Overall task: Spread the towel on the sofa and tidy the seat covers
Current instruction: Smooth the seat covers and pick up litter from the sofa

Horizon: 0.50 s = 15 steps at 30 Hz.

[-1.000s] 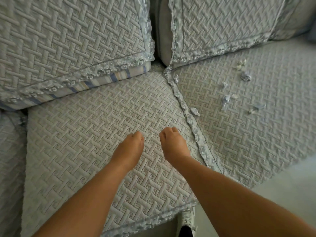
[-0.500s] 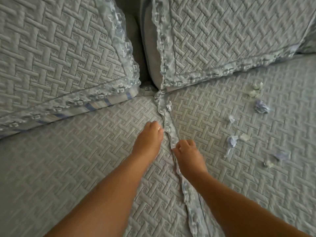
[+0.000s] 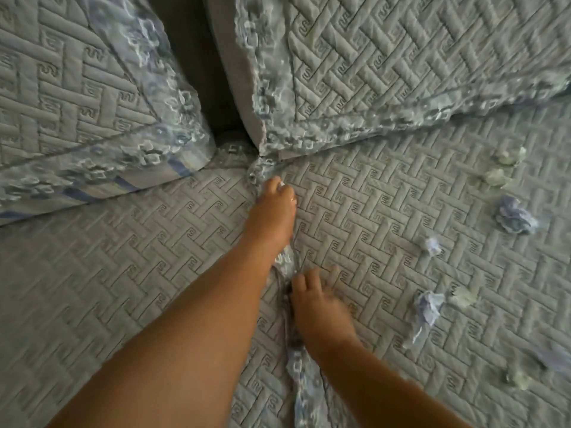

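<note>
Your left hand [image 3: 273, 208] reaches along the lace-trimmed seam [image 3: 301, 378] where the two quilted seat covers meet, its fingertips [image 3: 279, 185] curled down onto a small pale scrap at the far end of the trim, near the corner where the back cushions come together. Whether those fingers pinch the scrap, the lace, or both cannot be told. Your right hand [image 3: 318, 307] lies lower on the same seam, fingers straight and spread, pressing flat on the right seat cover [image 3: 386, 211] just beside the trim; motion blur softens its outline.

The left seat cover [image 3: 108, 273] runs broad and bare to the left edge of the view. On the right cover, crumpled paper scraps [image 3: 514, 216] (blue and pale green) lie scattered, well apart from both hands. The left back cushion [image 3: 77, 103] and right back cushion [image 3: 386, 66] stand with a dark gap [image 3: 197, 63] between them, and both are cut off by the frame. The lace edging is blurred throughout, and no towel can be made out in this view.
</note>
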Available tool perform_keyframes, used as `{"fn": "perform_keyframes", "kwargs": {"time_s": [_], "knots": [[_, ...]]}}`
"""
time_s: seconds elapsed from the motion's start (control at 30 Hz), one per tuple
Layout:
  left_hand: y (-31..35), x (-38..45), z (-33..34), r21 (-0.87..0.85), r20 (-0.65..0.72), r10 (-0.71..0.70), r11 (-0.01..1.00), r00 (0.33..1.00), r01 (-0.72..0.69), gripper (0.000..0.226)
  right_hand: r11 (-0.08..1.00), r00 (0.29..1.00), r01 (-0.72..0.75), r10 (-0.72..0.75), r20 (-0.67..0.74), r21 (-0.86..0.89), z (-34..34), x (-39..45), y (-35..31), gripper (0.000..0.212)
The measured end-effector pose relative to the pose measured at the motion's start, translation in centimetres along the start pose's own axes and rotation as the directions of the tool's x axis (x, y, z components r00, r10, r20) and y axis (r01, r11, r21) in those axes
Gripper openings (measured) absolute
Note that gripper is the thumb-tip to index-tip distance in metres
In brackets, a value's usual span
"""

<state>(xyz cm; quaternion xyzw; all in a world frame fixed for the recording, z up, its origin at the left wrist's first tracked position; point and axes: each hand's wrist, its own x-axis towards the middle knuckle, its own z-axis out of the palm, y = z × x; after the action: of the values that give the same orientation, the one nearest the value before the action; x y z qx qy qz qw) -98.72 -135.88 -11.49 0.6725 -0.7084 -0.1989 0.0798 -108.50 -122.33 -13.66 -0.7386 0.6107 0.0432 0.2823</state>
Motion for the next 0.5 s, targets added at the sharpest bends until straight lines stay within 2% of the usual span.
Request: {"fn": "perform_keyframes", "kwargs": {"time_s": [0.07,0.23,0.33,0.5], "knots": [[0.2,0.6,0.5,0.029,0.057,-0.020,0.999,0.998,0.018,0.021,0.999,1.000,0.020,-0.020,0.004,-0.035,0.2,0.2,0.2,0.032],[0.5,0.6,0.3,0.103,0.101,-0.056,0.994,0.993,0.046,0.024,0.996,0.997,0.035,-0.029,0.068,-0.084,-0.3,0.8,0.4,0.020],[0.7,-0.5,-0.8,0.082,0.106,-0.051,0.996,0.993,0.042,0.023,1.000,0.997,-0.025,0.024,0.075,0.017,-1.4,0.8,-0.3,0.015],[3.6,-2.9,-4.3,0.027,0.073,0.027,0.999,0.997,-0.029,0.016,0.958,0.982,-0.152,0.175,-0.073,0.243,-4.6,-1.5,-0.9,0.016]]}}
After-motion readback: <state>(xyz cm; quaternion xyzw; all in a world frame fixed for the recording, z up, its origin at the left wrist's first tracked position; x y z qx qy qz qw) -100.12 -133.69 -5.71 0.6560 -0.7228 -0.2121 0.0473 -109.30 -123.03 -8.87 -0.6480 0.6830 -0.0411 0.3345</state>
